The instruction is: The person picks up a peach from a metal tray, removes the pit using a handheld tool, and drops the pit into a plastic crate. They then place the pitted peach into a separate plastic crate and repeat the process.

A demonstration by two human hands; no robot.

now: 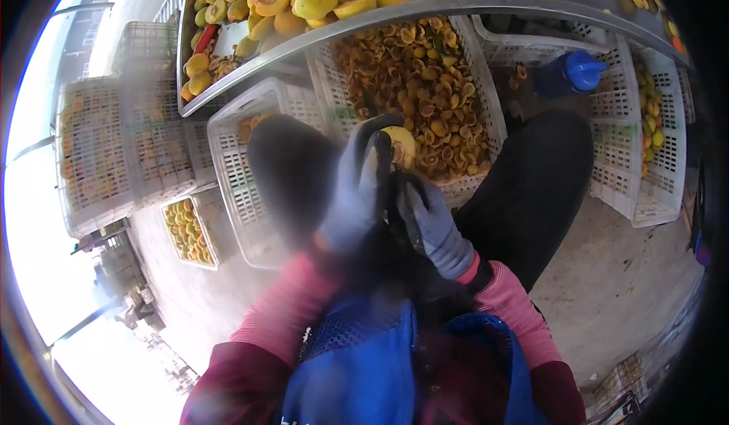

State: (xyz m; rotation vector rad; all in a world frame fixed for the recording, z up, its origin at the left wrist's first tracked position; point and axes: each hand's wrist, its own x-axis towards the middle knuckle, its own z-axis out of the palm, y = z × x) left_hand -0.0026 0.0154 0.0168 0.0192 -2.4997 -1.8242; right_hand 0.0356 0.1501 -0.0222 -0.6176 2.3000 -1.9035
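Observation:
My left hand, in a grey glove with black fingers, is closed on a cut yellow peach, its pale flesh facing up with a brownish centre. Close beside it, my right hand, gloved the same way, has its fingers curled in. Whatever those fingers hold is hidden against the dark glove and trousers. Both hands are between my knees, over the near end of a white plastic crate filled with brownish scooped-out peach pieces.
A metal-edged table ahead carries halved peaches and a red-handled tool. White crates stand left and right. A blue bottle stands right of the middle crate. Stacked crates and a peach-filled crate sit farther left.

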